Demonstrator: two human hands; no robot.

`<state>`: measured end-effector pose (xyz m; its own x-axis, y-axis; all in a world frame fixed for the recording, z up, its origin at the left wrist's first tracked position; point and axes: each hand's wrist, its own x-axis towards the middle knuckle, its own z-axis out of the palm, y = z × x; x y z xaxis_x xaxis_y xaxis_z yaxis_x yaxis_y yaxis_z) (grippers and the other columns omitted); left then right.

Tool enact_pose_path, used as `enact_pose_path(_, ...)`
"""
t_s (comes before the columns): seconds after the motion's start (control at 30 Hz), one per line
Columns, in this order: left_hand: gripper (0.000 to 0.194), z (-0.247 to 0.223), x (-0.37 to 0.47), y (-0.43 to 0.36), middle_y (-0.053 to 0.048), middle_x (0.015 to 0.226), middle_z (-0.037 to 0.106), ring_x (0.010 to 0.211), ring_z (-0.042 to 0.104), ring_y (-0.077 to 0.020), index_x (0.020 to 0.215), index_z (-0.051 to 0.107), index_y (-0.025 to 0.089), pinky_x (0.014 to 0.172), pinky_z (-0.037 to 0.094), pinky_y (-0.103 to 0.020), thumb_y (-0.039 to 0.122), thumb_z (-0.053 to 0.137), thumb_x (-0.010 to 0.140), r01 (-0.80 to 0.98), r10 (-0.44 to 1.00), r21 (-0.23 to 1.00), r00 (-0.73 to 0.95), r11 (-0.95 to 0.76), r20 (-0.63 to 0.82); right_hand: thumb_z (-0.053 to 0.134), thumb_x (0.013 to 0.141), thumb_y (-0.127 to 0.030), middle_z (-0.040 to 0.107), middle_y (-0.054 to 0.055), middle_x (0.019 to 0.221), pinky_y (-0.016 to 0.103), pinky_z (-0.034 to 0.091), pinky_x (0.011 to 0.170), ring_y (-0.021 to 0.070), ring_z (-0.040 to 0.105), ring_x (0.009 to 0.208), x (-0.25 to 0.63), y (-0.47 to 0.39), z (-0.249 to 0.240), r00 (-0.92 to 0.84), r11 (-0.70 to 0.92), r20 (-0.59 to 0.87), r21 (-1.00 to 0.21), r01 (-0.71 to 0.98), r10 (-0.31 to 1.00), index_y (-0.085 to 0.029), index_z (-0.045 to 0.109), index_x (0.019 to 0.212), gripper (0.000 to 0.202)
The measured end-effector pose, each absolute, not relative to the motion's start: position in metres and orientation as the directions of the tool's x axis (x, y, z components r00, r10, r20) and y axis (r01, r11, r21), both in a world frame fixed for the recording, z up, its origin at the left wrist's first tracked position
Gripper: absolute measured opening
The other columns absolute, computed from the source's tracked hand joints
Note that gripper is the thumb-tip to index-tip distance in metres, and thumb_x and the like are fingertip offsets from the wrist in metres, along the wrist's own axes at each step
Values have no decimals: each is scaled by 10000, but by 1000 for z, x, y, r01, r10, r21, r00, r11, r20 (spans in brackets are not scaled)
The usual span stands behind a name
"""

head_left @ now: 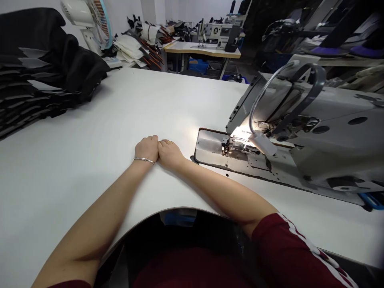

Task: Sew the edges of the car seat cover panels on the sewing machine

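While one large white worktop (75, 172) fills most of the view, one grey sewing machine (336, 120) stands on its right side: a metal-bodied unit with a steel base plate (210, 144), a curved dark bar over its body, and a lit work area. One high stack of black pieces (45, 52), with pale grey patches among its layers, lies at left. Behind are one smaller, wood-edged rear worktop (180, 48), bearing one pale sewing machine (220, 34), and one fan (100, 24) with a blue-rimmed guard. Two blue containers (198, 66) sit low at the rear; the right one (244, 80) holds dark items, while the contents of the left one cannot be made out. Two hands, left (146, 149) and right (169, 154), rest together on the large worktop, touching side by side, left of the base plate and apart from it; how far the fingers close cannot be told. One small white lamp (263, 143) hangs on a flexible neck. Smallest are one silver bracelet (144, 160) on the left wrist and one ring (169, 142) on the right hand.
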<state>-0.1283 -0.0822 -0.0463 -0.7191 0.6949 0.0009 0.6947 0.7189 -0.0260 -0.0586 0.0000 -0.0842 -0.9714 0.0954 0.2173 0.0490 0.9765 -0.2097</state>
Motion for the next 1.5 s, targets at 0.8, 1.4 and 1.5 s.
enact_pose_path(0.8, 363, -57, -131, -101, -173, 1182, 626, 1063, 605, -287, 1212, 555, 113, 853, 512, -390, 92, 359, 907, 798, 802, -85, -598, 596, 5, 407, 942, -134, 636, 177, 1112, 393, 469, 895, 272, 555, 1051, -55, 3, -81, -981, 995, 193, -85, -44, -26, -33, 571, 1220, 338)
enact_pose_path(1.4, 263, -58, -129, -103, -157, 1130, 629, 1049, 586, -286, 1094, 575, 113, 851, 484, -378, 81, 384, 916, 819, 819, -19, -573, 573, 2, 416, 959, -163, 634, 164, 1106, 382, 460, 929, 259, 545, 1072, -54, 6, -87, -979, 997, 200, -65, -51, -37, -71, 607, 1162, 294)
enact_pose_path(1.5, 283, -57, -125, -101, -140, 1143, 627, 1085, 582, -262, 1117, 574, 136, 884, 482, -358, 94, 364, 931, 816, 816, -38, -578, 577, 6, 421, 954, -167, 637, 175, 1110, 398, 455, 944, 279, 548, 1082, -55, 6, -88, -976, 995, 214, -82, -60, -41, -54, 624, 1143, 299)
